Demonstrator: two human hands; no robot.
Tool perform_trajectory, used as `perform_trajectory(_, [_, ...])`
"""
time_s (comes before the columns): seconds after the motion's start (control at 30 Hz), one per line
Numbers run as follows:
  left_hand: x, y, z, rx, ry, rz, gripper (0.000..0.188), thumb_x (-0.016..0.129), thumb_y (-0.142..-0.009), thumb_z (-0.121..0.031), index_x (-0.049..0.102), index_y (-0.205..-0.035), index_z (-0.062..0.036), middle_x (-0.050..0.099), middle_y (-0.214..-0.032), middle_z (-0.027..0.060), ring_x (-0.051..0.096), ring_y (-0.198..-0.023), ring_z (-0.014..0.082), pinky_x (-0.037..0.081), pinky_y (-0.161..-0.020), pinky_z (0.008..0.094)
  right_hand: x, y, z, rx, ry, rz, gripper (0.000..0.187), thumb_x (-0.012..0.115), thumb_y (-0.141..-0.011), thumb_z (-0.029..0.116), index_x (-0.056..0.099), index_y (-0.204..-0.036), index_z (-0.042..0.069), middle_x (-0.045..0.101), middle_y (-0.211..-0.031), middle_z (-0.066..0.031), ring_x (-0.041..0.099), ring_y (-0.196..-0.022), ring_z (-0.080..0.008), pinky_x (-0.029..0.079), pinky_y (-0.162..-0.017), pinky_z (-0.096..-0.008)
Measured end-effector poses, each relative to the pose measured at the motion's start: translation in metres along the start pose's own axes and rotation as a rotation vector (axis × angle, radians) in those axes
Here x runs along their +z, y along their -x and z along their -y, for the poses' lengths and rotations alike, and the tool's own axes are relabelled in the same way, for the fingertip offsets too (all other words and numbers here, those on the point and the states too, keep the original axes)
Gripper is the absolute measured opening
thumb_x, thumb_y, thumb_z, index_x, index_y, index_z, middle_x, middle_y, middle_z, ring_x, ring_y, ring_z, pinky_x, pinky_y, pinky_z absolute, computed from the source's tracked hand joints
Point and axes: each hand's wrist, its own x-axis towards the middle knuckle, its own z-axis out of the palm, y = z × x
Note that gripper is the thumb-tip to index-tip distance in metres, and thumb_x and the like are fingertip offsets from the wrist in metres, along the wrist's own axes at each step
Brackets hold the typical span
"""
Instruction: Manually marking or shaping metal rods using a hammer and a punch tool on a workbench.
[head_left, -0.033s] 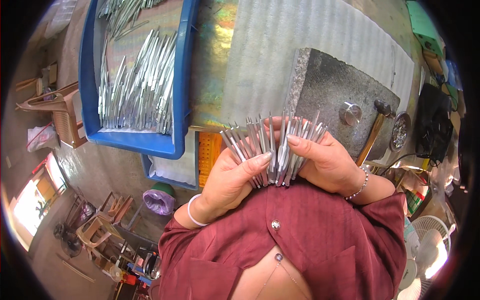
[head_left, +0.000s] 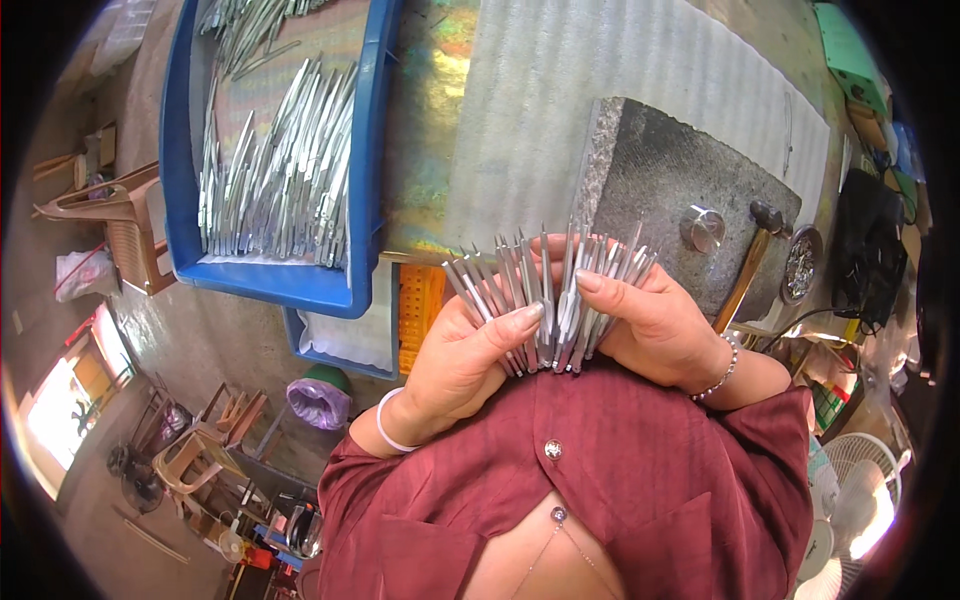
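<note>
In front of my chest I hold a fanned bunch of thin, pointed metal rods (head_left: 512,275), mostly with their tips up. My left hand (head_left: 455,355) is closed round the left part, its thumb laid across the rods. The right part is gripped by my right hand (head_left: 665,320), whose thumb presses on the rods from the front. Both sets meet in the middle, and my other fingers are largely hidden behind them. Similar silvery rods (head_left: 285,180) lie in a blue tray (head_left: 364,200) at the upper left.
Beyond my right hand, a dark stone block (head_left: 650,165) rests on a white foam sheet (head_left: 530,110). A metal cylinder (head_left: 702,229) and a hammer (head_left: 744,280) lie on the block. Beside it stands a round dish (head_left: 800,262) of small metal pieces. An orange crate (head_left: 420,305) is left of my hands.
</note>
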Motion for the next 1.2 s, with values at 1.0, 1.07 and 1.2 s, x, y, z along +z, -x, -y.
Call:
perform_trajectory(1.0, [-0.021,0.001,0.002,-0.074,0.209,0.218,0.044,0.049,-0.092,-0.01,0.039,-0.133,0.0021,0.053,-0.124,0.0103,0.055,-0.11,0.0184,0.043,-0.096,0.0344,0.005,0.004,-0.005,-0.05,0.058,-0.001,0.036,0.054,-0.092,0.006,0.048,-0.127,0.001,0.058,-0.12,-0.0111,0.055,-0.111,-0.021,0.044,-0.096,-0.0371])
perform_trajectory(1.07, [-0.021,0.001,0.002,-0.073,0.214,0.235,0.045,0.049,-0.092,-0.01,0.038,-0.134,0.0021,0.052,-0.126,0.0105,0.054,-0.111,0.0185,0.043,-0.096,0.0346,0.005,0.005,-0.005,-0.049,0.056,-0.004,0.036,0.054,-0.092,0.006,0.048,-0.127,0.002,0.058,-0.12,-0.0111,0.055,-0.111,-0.0211,0.044,-0.096,-0.0372])
perform_trajectory(1.2, [-0.019,0.0,0.002,-0.083,0.18,0.22,0.047,0.05,-0.091,-0.011,0.038,-0.134,0.0024,0.051,-0.127,0.0115,0.053,-0.113,0.0192,0.042,-0.097,0.0352,0.006,0.007,-0.004,-0.032,0.045,0.02,0.035,0.053,-0.092,0.006,0.048,-0.127,0.002,0.058,-0.12,-0.0111,0.056,-0.11,-0.0207,0.044,-0.095,-0.0368])
